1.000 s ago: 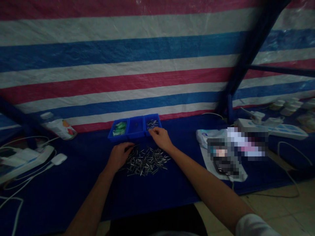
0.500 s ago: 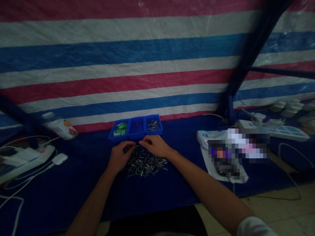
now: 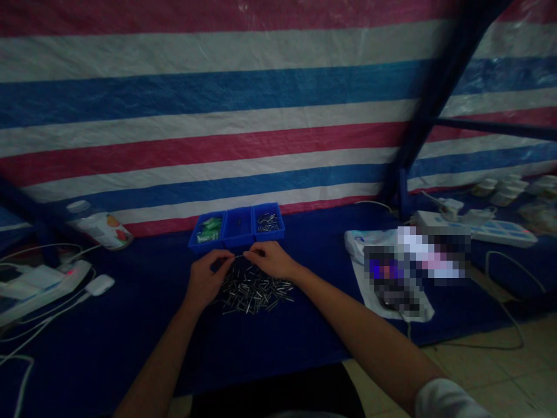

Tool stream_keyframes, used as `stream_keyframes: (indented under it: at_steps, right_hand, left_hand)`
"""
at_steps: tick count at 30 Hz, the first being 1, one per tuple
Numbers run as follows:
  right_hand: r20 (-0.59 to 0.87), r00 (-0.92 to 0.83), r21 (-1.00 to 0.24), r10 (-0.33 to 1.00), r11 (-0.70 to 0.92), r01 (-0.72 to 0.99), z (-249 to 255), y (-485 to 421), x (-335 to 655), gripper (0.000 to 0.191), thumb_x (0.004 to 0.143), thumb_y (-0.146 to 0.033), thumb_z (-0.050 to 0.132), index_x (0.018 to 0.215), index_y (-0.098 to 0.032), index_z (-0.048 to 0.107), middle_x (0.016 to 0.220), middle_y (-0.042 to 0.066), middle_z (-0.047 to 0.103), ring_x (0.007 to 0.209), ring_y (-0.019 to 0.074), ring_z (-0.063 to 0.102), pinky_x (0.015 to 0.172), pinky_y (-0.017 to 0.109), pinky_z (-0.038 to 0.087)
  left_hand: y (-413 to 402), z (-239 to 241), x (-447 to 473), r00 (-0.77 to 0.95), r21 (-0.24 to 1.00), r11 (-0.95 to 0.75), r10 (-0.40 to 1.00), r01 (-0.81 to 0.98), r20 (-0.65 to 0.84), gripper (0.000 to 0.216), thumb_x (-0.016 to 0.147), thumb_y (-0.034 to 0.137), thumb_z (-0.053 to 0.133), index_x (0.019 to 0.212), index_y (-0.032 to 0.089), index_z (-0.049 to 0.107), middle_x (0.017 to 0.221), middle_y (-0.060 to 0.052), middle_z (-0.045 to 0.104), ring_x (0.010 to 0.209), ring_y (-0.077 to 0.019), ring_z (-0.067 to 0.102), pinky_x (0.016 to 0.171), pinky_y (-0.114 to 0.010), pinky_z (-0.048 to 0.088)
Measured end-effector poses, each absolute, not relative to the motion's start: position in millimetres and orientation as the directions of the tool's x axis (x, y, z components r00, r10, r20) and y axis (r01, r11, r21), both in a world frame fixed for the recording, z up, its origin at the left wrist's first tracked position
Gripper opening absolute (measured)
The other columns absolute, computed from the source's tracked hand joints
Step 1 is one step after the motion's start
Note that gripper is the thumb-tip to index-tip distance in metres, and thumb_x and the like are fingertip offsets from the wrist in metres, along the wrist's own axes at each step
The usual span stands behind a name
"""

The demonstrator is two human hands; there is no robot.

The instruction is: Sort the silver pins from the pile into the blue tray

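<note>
My left hand (image 3: 209,271) and my right hand (image 3: 270,259) meet over a pile of small metal pins (image 3: 256,291) on the blue tabletop. Thumb and fingers of each are pinched on opposite ends of one thin metal pin (image 3: 239,255), held level between them. Just beyond my fingers stand three joined blue trays. Green and clear small pieces lie in the left tray (image 3: 192,237). A tiny dark piece is in the middle tray (image 3: 238,235), and short metal pieces fill part of the right tray (image 3: 281,230).
Left of me are a power strip (image 3: 47,293) with cables, a white adapter (image 3: 100,285) and a bottle (image 3: 107,228). To the right lie a white packet (image 3: 365,239), blurred-out items and another power strip (image 3: 500,231). A striped sheet (image 3: 243,133) hangs behind.
My fingertips have drawn slightly apart, and the thin pin between them shows more plainly. The whole view has shifted a little. Trays and pile look the same.
</note>
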State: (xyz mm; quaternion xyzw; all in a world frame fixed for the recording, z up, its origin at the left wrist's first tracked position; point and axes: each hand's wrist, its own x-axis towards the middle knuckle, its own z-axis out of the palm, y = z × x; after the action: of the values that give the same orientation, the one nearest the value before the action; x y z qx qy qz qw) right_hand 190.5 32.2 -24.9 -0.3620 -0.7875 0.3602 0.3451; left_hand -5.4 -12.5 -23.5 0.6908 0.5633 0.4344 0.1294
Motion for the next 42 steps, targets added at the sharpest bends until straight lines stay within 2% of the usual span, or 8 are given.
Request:
stream_keyframes:
  at_steps: [5,10,13,16,19,23,32,42]
  right_hand:
    - [0.272,-0.467,-0.875,0.842,0.419,0.244,-26,32,187,0.023,0.086,-0.033,0.057,0.074,-0.016,0.065,0.065,-0.001,0.059,0.060,0.0097,0.050,0.057,0.024,0.034]
    - [0.286,-0.350,-0.954,0.892,0.298,-0.022,-21,40,188,0.009,0.079,-0.027,0.064,0.078,-0.018,0.064,0.072,-0.001,0.062,0.066,0.0110,0.053,0.065,0.025,0.040]
    - [0.198,-0.262,-0.968,0.944,0.146,-0.206,-18,47,194,0.013,0.074,-0.030,0.067,0.080,-0.019,0.063,0.069,-0.002,0.060,0.062,0.0105,0.051,0.060,0.025,0.039]
    - [0.079,-0.178,-0.958,0.981,0.025,-0.287,-18,53,201,0.021,0.072,-0.039,0.067,0.075,-0.018,0.061,0.064,-0.002,0.056,0.055,0.0091,0.047,0.052,0.023,0.034]
    - [0.010,-0.083,-0.955,0.996,-0.015,-0.295,-21,57,205,0.030,0.072,-0.046,0.065,0.068,-0.017,0.058,0.059,-0.003,0.053,0.050,0.0079,0.045,0.048,0.022,0.031]
    - [-0.017,-0.018,-0.960,1.000,-0.021,-0.278,-21,57,206,0.032,0.072,-0.049,0.064,0.074,-0.017,0.058,0.061,-0.002,0.057,0.049,0.0079,0.047,0.046,0.022,0.029]
    - [-0.015,-0.038,-0.985,0.999,-0.021,-0.169,-21,55,200,0.023,0.072,-0.039,0.061,0.077,-0.017,0.061,0.063,-0.002,0.060,0.047,0.0078,0.049,0.047,0.023,0.032]
    - [-0.022,-0.043,-0.983,0.999,-0.029,-0.180,-24,55,200,0.022,0.073,-0.039,0.059,0.076,-0.017,0.060,0.064,-0.001,0.059,0.049,0.0085,0.049,0.046,0.022,0.033]
  left_hand:
    - [-12,-25,-7,0.055,0.614,-0.380,0.876,0.692,0.480,0.016,0.081,0.034,0.062,0.087,0.021,0.069,0.083,-0.002,0.070,0.075,-0.0171,0.063,0.073,-0.030,0.050]
    - [-12,-22,-12,0.073,0.547,-0.405,0.846,0.733,0.529,0.028,0.084,0.040,0.057,0.102,0.020,0.066,0.090,-0.003,0.066,0.075,-0.0163,0.061,0.071,-0.029,0.049]
    - [-10,-24,-18,0.050,0.553,-0.328,0.888,0.766,0.458,0.036,0.087,0.042,0.052,0.114,0.020,0.061,0.094,-0.004,0.067,0.077,-0.0167,0.062,0.069,-0.029,0.049]
    - [-6,-30,-26,0.011,0.513,-0.220,0.925,0.830,0.379,0.037,0.087,0.044,0.051,0.114,0.020,0.061,0.093,-0.004,0.069,0.079,-0.0188,0.064,0.071,-0.031,0.049]
    - [-4,-36,-34,0.001,0.466,-0.175,0.936,0.867,0.351,0.032,0.084,0.042,0.053,0.106,0.021,0.064,0.090,-0.005,0.071,0.078,-0.0205,0.065,0.072,-0.033,0.050]
    - [-5,-36,-36,0.044,0.458,-0.175,0.958,0.872,0.283,0.029,0.081,0.038,0.055,0.103,0.022,0.066,0.087,-0.004,0.071,0.076,-0.0204,0.065,0.069,-0.032,0.051]
    - [-8,-30,-27,0.136,0.503,-0.244,0.961,0.829,0.243,0.028,0.077,0.030,0.055,0.101,0.022,0.067,0.083,-0.002,0.071,0.071,-0.0182,0.064,0.067,-0.030,0.051]
    - [-6,-34,-28,0.155,0.530,-0.272,0.955,0.804,0.255,0.025,0.080,0.029,0.053,0.100,0.023,0.066,0.083,-0.002,0.071,0.074,-0.0187,0.066,0.069,-0.030,0.050]
